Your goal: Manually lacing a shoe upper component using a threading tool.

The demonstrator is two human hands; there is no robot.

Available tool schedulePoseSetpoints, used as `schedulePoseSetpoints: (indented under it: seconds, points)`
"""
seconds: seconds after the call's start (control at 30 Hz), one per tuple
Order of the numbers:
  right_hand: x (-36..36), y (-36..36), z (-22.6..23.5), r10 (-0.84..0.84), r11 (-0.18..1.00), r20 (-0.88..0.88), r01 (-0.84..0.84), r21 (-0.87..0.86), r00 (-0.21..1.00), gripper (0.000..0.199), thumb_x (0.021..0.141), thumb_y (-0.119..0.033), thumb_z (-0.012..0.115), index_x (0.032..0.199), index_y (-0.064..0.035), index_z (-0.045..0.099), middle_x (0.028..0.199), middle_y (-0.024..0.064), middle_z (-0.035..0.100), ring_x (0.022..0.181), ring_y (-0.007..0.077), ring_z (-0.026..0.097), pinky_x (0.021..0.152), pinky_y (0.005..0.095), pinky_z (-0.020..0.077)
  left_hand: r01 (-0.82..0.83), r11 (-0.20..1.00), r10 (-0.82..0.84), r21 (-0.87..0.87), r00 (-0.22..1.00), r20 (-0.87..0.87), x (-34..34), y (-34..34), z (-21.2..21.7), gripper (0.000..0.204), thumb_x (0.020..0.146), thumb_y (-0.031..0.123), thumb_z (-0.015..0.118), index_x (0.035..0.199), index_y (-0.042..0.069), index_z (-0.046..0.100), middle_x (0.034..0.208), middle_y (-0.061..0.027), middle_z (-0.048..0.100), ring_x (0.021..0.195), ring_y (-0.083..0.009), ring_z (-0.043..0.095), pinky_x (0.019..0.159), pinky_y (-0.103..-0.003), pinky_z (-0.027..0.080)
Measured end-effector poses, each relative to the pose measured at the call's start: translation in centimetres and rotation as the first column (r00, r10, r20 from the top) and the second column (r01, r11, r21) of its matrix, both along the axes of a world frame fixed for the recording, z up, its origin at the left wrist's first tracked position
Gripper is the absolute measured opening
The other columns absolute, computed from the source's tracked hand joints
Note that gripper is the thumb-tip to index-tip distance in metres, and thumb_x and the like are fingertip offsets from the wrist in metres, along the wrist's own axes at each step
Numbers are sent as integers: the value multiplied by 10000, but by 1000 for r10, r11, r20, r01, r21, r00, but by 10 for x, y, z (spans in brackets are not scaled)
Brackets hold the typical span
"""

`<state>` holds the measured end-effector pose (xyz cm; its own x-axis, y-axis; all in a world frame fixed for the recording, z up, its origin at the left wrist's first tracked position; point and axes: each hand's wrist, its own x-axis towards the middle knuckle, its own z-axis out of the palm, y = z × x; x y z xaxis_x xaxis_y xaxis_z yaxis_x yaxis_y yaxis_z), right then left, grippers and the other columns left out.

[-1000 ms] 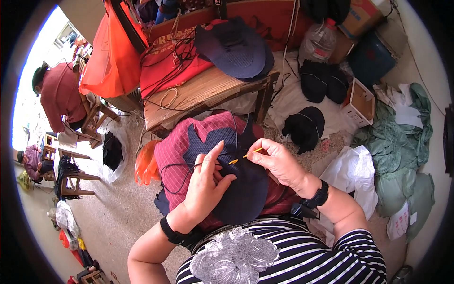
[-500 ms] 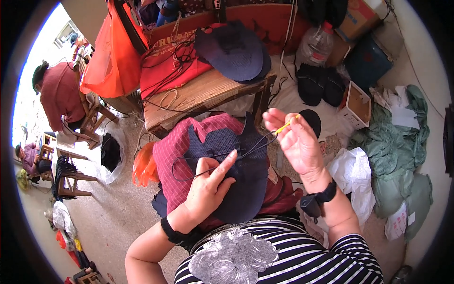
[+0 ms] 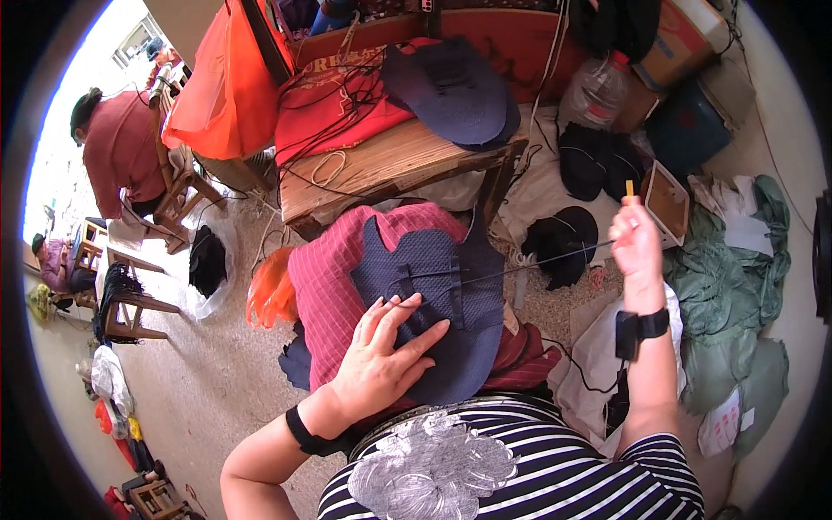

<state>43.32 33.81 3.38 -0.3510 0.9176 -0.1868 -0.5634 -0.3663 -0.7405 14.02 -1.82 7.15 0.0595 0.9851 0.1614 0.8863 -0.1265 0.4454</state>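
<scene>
Across my lap, on a red checked cloth [image 3: 328,269], lies a dark blue woven shoe upper [image 3: 472,351] with two pointed tips and narrow strips sewn on its middle. My left hand [image 3: 381,347] rests flat on its left part, fingers spread. Raised off to the right, my right hand [image 3: 637,243] is closed round a small tool whose yellow end [image 3: 630,189] sticks up above the fist; its working tip is hidden. A dark cord [image 3: 555,259] runs taut from the upper's middle strip to this hand.
Ahead stands a wooden bench [image 3: 381,169] with a red bag, tangled cords and more blue uppers [image 3: 459,95]. To the right are black shoes [image 3: 563,247], a white basket [image 3: 667,204] and green sacking [image 3: 724,277]. Another person [image 3: 126,156] sits on the far left.
My right hand has swung out to the right and closed, drawing the loose cord loop straight. My left hand has flattened onto the upper, moving slightly down.
</scene>
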Motion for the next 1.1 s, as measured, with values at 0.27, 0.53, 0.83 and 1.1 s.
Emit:
schedulePoseSetpoints:
  seconds: [0.27,0.53,0.83,1.1]
  points:
    - [47,44,48,-510,819,79,455,349,857,191,1055,-212,549,1055,-24,583,662,-53,380,512,44,299,437,223,244,25,1000,-25,5,1000,-8,9,5,3,582,833,228,770,1393,216,614,1538,-184,390,1383,-398,400,1174,-557,307]
    - [-58,-78,73,-123,717,581,-333,613,805,147,1040,-124,510,1140,-36,573,798,-15,576,677,42,513,612,203,441,154,986,-153,-63,988,11,2,0,1,580,833,218,753,1393,202,602,1627,-53,340,1459,-417,306,1201,-578,269]
    - [-115,-168,50,281,424,830,-838,343,482,78,984,-25,570,1061,-9,563,754,11,615,683,74,583,622,257,482,186,981,-183,-61,982,46,3,-5,-2,601,829,170,743,1411,204,597,1618,-24,373,1497,-461,225,1208,-591,243]
    - [-119,-167,65,122,243,920,-910,336,372,80,964,-52,572,1024,-5,546,821,211,673,769,381,697,660,433,536,177,983,-173,-53,982,73,1,-6,-4,621,810,150,753,1409,213,600,1614,-16,379,1499,-459,221,1215,-582,241]
